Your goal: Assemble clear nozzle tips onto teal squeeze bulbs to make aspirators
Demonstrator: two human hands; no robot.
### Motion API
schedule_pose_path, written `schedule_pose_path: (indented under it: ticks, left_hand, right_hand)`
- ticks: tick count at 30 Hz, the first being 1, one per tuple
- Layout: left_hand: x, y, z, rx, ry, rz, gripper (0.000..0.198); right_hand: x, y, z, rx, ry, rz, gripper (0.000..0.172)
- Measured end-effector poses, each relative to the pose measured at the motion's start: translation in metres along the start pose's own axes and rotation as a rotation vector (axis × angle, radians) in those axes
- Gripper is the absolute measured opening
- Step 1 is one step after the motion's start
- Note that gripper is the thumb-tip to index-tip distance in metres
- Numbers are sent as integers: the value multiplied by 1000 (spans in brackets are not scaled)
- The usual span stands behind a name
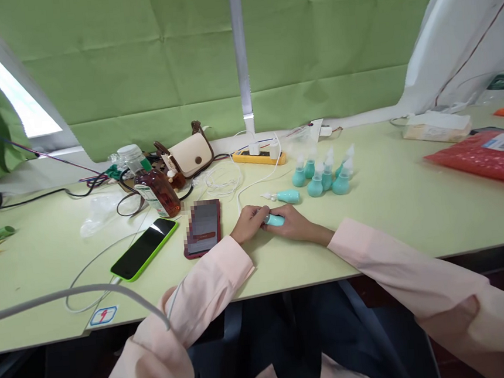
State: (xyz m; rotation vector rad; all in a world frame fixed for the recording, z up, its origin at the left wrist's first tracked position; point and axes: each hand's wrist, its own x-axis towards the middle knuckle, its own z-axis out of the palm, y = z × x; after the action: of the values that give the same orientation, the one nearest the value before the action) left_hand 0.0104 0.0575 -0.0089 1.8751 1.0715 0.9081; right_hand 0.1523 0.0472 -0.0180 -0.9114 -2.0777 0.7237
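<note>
Both my hands meet near the table's front edge around a teal nasal aspirator. My right hand is closed around its soft bulb. With fingers pressed together, my left hand grips the left end, where the tip is mostly hidden. Just beyond them a second aspirator lies on its side, its clear tip pointing left. Several more teal aspirators stand upright in a cluster behind and to the right, clear tips up.
Left of my hands lie a red-cased phone and a green-cased phone. Behind them are a bottle of dark liquid, a cream bag and a yellow power strip with white cables. A red package rests at the right.
</note>
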Motion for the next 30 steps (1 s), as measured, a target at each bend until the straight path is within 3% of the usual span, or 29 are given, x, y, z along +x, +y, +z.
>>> schedule_pose_path:
  ticks: [6,20,25,30]
  left_hand:
    - [1,-2,-1,-83,-39,-134,23]
    - [2,-6,-6,-299,-109,-349,23]
    - [3,-1,-16,-358,-18,-298,25]
    - [5,4,-16,-326,181,-175,39]
  right_hand:
    - [-2,-1,-2,31,-60,-10,22]
    - [-3,-5,-2,93,-116,-19,25]
    - [-4,-7,-3,67,-20,-25,25]
    - [1,-3,-8,68,42,-7,16]
